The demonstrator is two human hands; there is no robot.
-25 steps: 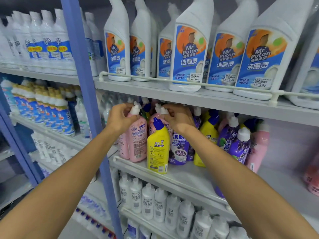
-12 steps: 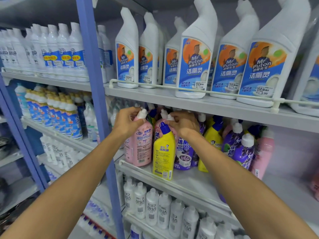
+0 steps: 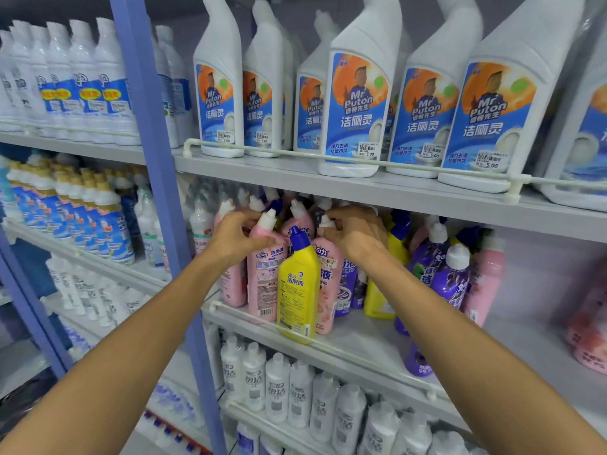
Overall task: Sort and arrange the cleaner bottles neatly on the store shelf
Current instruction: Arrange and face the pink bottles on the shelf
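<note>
On the middle shelf (image 3: 368,343) stand mixed cleaner bottles. My left hand (image 3: 235,236) grips the neck of a pink bottle (image 3: 264,284) with a white cap. My right hand (image 3: 356,233) holds the neck of a second pink bottle (image 3: 328,290) just to the right. In front of them, at the shelf rail, stands a yellow bottle (image 3: 297,290) with a blue cap. More yellow bottles (image 3: 377,297), purple bottles (image 3: 450,280) and a pink bottle (image 3: 484,280) crowd to the right. Further pink bottles stand behind, partly hidden.
Large white Mr Puton bottles (image 3: 356,103) line the shelf above. Small white bottles (image 3: 295,395) fill the shelf below. A blue upright post (image 3: 157,178) divides off the left bay, packed with white and blue bottles (image 3: 82,87). The middle shelf's right end holds pink bottles (image 3: 588,326).
The view has drawn closer to the shelf. My right hand has brought a pink bottle forward, to the right of the yellow one. My left hand stays on its pink bottle's neck.
</note>
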